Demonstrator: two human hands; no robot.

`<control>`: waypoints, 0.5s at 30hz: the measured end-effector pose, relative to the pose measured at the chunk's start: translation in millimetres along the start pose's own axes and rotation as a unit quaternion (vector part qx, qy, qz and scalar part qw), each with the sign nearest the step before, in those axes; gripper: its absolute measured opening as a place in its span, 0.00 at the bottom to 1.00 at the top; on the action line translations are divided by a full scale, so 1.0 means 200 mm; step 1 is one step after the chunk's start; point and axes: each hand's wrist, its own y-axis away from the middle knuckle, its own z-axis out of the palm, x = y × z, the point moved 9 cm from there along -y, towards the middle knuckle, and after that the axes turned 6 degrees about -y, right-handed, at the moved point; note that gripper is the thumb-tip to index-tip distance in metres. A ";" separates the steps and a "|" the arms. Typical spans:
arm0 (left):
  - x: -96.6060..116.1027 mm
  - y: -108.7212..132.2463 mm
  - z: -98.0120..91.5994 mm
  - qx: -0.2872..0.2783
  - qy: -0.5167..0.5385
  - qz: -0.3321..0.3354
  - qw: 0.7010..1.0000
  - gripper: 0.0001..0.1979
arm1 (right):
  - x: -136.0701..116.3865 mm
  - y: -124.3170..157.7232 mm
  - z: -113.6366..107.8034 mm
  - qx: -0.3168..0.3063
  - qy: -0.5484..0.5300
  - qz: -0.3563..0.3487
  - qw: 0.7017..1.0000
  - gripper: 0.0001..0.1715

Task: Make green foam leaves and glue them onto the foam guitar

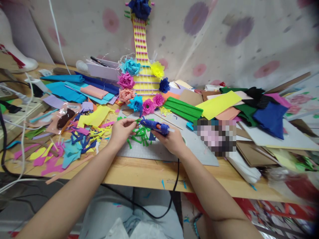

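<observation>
My right hand is wrapped round a blue hot glue gun, whose nozzle points left. At the nozzle, the fingers of my left hand are pinched together on what looks like a small green paper piece, mostly hidden. Below both hands, cut green paper strips are scattered over a grey cutting mat. A yellow paper guitar with strings stands upright behind, ringed by paper flowers in pink, blue, yellow and peach. The magenta flower at its base is close to the glue gun.
Colourful paper scraps cover the table's left side. Green crepe paper, a yellow sheet and cardboard are piled on the right. The gun's black cord hangs over the front edge. White cables run along the left.
</observation>
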 end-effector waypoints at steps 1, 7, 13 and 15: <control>0.00 0.00 0.00 0.002 0.000 -0.001 1.000 0.14 | 0.00 0.00 0.00 0.000 0.001 0.000 1.000 0.15; 0.01 0.01 0.00 0.002 -0.006 0.003 1.000 0.14 | 0.00 0.00 -0.01 0.004 0.015 0.001 1.000 0.14; 0.00 0.00 0.00 0.000 -0.018 0.010 1.000 0.15 | -0.01 0.00 -0.01 0.011 0.028 -0.019 0.999 0.14; 0.00 0.00 0.00 -0.001 -0.021 0.013 1.000 0.16 | -0.02 0.00 -0.02 0.019 0.038 -0.021 0.999 0.15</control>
